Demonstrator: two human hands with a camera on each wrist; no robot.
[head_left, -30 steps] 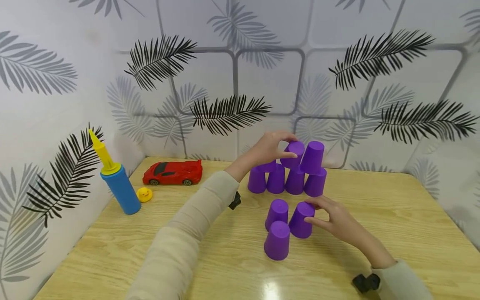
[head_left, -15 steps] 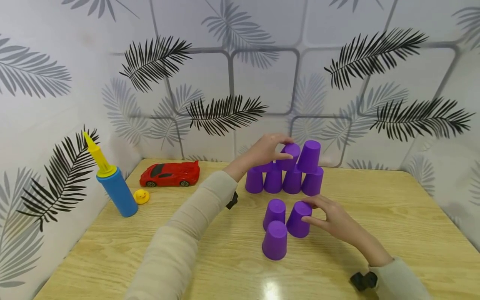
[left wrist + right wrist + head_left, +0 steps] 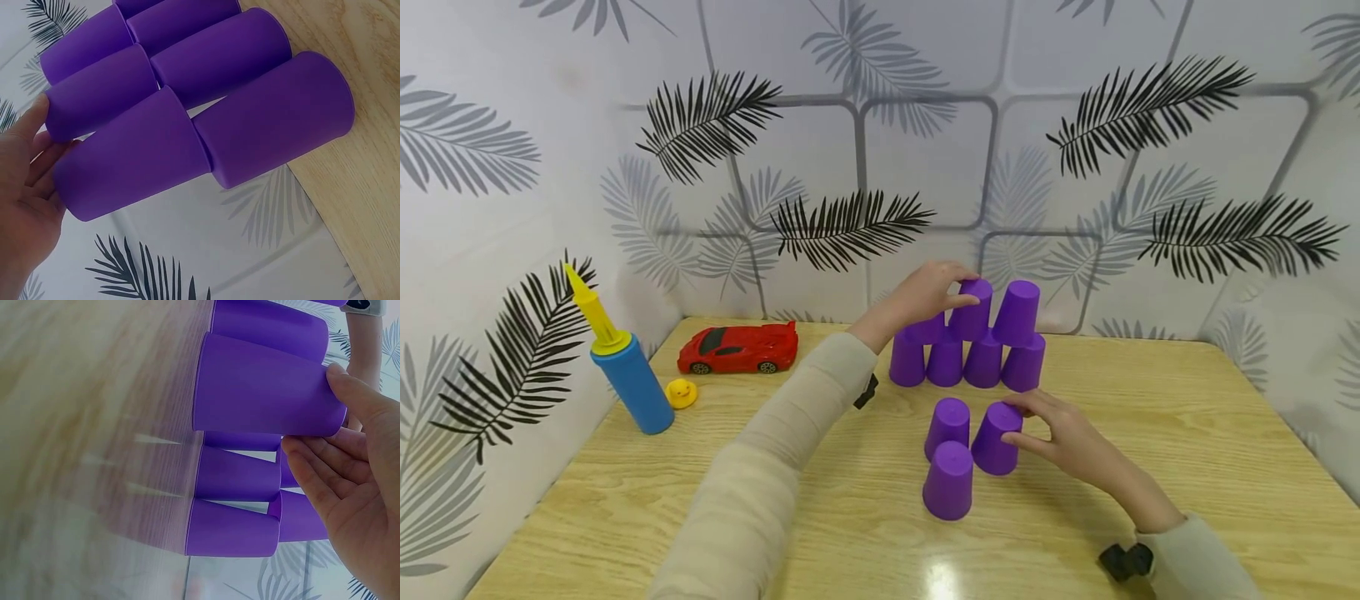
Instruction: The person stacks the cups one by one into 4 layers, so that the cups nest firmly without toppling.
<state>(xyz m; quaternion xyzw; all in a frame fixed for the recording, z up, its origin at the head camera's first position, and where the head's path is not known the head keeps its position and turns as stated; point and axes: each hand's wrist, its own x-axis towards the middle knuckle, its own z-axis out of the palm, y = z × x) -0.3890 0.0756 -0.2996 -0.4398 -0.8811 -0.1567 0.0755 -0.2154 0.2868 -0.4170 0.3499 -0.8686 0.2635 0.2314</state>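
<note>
In the head view my left hand (image 3: 927,293) pinches an upside-down purple cup (image 3: 972,312) near its base, thumb on the near side. That cup is the middle one of an upper row, standing on a lower row of several purple cups (image 3: 945,362). A cup to its right (image 3: 1018,314) leans slightly; the left one (image 3: 928,327) is partly hidden by my hand. Close in front, my right hand (image 3: 1071,437) holds another upside-down cup (image 3: 269,384) between thumb and fingers, its rim on the table. Two more cups (image 3: 947,482) stand beside it on the left.
A red toy car (image 3: 739,348), a small yellow rubber duck (image 3: 681,393) and a blue and yellow hand pump (image 3: 634,383) stand at the left of the wooden table (image 3: 1165,417). A patterned wall (image 3: 925,167) rises behind the cups.
The cup in my left hand has shifted slightly left and straightened on the lower row, and the hand has moved with it. My right hand keeps its hold on the front cup.
</note>
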